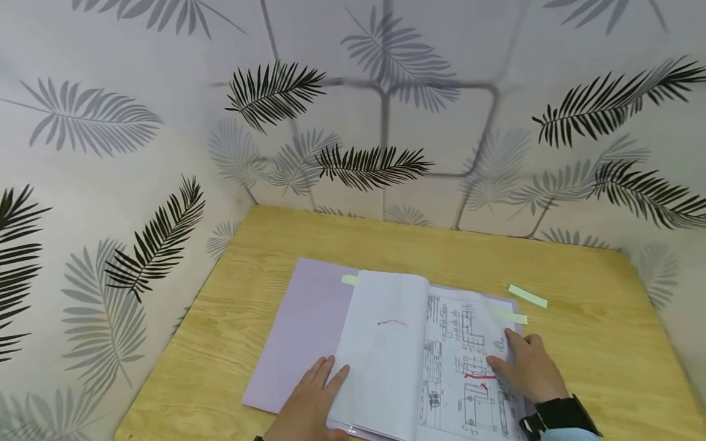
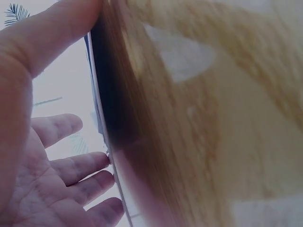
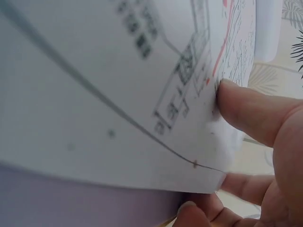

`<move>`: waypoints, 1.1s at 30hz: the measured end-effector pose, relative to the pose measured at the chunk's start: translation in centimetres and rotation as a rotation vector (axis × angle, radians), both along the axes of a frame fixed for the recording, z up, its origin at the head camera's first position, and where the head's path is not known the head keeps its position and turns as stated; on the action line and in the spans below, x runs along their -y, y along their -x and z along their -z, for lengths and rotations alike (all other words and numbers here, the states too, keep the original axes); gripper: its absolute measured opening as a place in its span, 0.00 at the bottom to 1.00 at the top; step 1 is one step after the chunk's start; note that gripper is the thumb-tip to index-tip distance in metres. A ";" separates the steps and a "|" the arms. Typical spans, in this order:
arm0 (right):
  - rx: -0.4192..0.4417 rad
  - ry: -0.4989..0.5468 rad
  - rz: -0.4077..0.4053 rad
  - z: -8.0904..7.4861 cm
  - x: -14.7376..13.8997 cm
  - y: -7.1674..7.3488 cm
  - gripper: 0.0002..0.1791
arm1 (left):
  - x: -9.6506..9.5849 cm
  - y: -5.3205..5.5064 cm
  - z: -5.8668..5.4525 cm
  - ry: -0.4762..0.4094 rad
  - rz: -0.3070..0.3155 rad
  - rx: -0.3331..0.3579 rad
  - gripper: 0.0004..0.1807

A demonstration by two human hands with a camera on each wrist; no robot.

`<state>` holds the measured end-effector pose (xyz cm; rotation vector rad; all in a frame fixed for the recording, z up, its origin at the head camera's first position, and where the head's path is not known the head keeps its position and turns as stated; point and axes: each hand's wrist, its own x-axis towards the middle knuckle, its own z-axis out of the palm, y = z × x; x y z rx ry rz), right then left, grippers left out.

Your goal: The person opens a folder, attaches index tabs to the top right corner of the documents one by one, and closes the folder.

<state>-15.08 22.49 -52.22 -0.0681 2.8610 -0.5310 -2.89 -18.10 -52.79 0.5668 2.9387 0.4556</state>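
Observation:
A lilac folder (image 1: pixel 311 312) lies spread on the table, with a white page (image 1: pixel 386 355) turned over on its left side. The sheet with technical drawings (image 1: pixel 449 343) and red pen marks is on the right side. My left hand (image 1: pixel 311 401) rests at the lower left of the folder, fingers extended; in the left wrist view its thumb (image 2: pixel 57 28) touches the folder's edge. My right hand (image 1: pixel 532 367) pinches the drawing sheet's right edge. In the right wrist view its thumb (image 3: pixel 255 111) lies on the printed face and other fingers are at and below the edge.
A pale green sticky strip (image 1: pixel 527 296) lies on the wooden table (image 1: pixel 220 324) right of the folder. Another green tab (image 1: pixel 510 316) sticks out at the sheet's right edge, and a third tab (image 1: pixel 350 280) at the turned page's top left. Leaf-patterned cloth (image 1: pixel 331 122) hangs behind.

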 end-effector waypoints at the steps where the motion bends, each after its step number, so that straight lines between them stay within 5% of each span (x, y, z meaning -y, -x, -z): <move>1: -0.002 0.004 0.006 -0.1 0.1 0.0 0.51 | 0.0 0.0 0.0 0.001 -0.001 0.000 0.61; 11: -0.014 0.124 0.014 0.1 -0.3 0.8 0.58 | -0.4 -0.1 -0.3 -0.015 -0.006 0.026 0.60; 20: 0.146 0.376 0.047 0.0 -1.9 0.2 0.55 | -0.8 -0.2 -0.5 -0.001 -0.013 0.033 0.58; 33: 0.397 0.804 0.086 -3.1 -4.1 -0.5 0.37 | -1.2 -0.4 -0.9 -0.030 -0.007 -0.024 0.58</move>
